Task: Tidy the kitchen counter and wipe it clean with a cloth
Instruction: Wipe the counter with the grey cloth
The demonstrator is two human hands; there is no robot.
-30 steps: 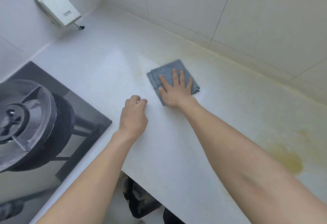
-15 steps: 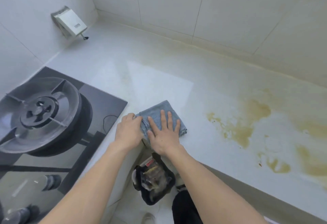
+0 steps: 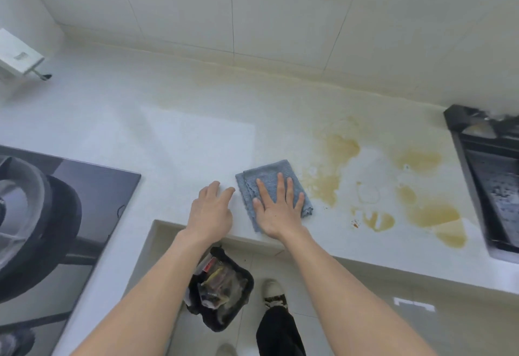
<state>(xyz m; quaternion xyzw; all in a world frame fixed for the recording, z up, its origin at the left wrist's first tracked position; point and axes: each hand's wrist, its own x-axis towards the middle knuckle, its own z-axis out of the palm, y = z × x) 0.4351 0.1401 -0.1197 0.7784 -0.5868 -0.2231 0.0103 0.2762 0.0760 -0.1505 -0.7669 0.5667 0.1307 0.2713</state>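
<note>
One rubbish-filled black bin bag (image 3: 222, 288) below counter (image 3: 168, 136).

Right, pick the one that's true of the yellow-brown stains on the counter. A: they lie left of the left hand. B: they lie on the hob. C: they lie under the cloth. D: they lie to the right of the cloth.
D: the yellow-brown stains spread across the counter to the right of the blue cloth, which the right hand presses flat.
</note>
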